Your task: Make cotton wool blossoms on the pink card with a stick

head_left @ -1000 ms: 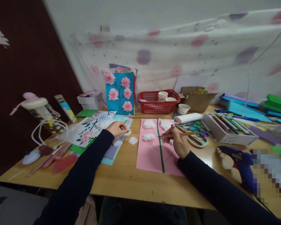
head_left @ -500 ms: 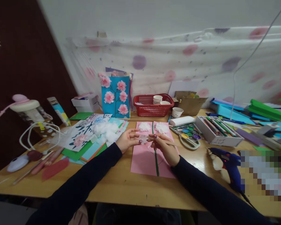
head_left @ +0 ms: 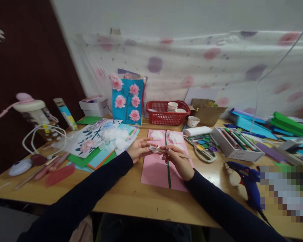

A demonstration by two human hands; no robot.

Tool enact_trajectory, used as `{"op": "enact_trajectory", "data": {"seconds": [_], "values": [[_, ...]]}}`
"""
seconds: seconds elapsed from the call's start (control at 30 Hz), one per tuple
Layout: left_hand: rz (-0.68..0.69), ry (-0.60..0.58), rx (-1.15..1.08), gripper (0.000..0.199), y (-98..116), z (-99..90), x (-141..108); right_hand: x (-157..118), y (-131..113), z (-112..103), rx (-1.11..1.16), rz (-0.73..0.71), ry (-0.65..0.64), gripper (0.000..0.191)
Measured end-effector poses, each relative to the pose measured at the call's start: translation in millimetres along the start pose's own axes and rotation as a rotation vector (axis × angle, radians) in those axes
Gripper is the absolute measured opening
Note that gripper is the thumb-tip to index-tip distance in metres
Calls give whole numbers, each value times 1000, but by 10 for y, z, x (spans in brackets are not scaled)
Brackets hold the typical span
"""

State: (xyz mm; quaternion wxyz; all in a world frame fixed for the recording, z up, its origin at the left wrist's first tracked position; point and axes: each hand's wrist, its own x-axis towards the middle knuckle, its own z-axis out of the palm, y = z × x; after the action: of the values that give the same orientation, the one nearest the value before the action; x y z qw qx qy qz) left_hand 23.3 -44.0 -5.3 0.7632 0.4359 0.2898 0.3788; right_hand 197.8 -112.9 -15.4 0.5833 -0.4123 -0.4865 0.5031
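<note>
A pink sheet (head_left: 151, 171) lies on the table, with a green stripe (head_left: 168, 173) down its middle and white cotton tufts (head_left: 175, 137) near its top. Over it, my right hand (head_left: 175, 158) grips a thin wooden stick (head_left: 183, 155) like a pen. The stick's tip meets a small whitish piece (head_left: 154, 148) at the fingertips of my left hand (head_left: 138, 150), whose fingers are closed on that piece. What the piece is made of is too small to tell. A cotton pile (head_left: 117, 138) lies left of my left hand.
Behind stand a blue flower picture (head_left: 127, 112) and a red basket (head_left: 166, 117). Scissors (head_left: 205, 156), a marker box (head_left: 238, 153) and a blue glue gun (head_left: 249, 183) are at the right. A bottle (head_left: 31, 112) and mouse (head_left: 20, 167) are at the left.
The view has shifted slightly. The stick's tip now shows on top of the whitish piece, and my left fingers have drawn closer together. Both hands stay over the pink sheet.
</note>
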Motion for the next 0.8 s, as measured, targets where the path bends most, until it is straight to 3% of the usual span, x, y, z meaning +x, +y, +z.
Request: {"op": "enact_trajectory", "data": {"seconds": [0.4,0.53,0.63,0.8], "values": [[11,-22,-45,28,5,8,0,-8,-15,14,-98,-13,3,32],[65,27,-1,40,-13,-8,17,-11,17,-3,-141,-36,-28,33],[94,42,32,47,-23,-35,34,1,36,-34,-69,-45,31,42],[162,-70,159,58,-63,-70,61,50,40,-101,-43,-62,147,49]]}}
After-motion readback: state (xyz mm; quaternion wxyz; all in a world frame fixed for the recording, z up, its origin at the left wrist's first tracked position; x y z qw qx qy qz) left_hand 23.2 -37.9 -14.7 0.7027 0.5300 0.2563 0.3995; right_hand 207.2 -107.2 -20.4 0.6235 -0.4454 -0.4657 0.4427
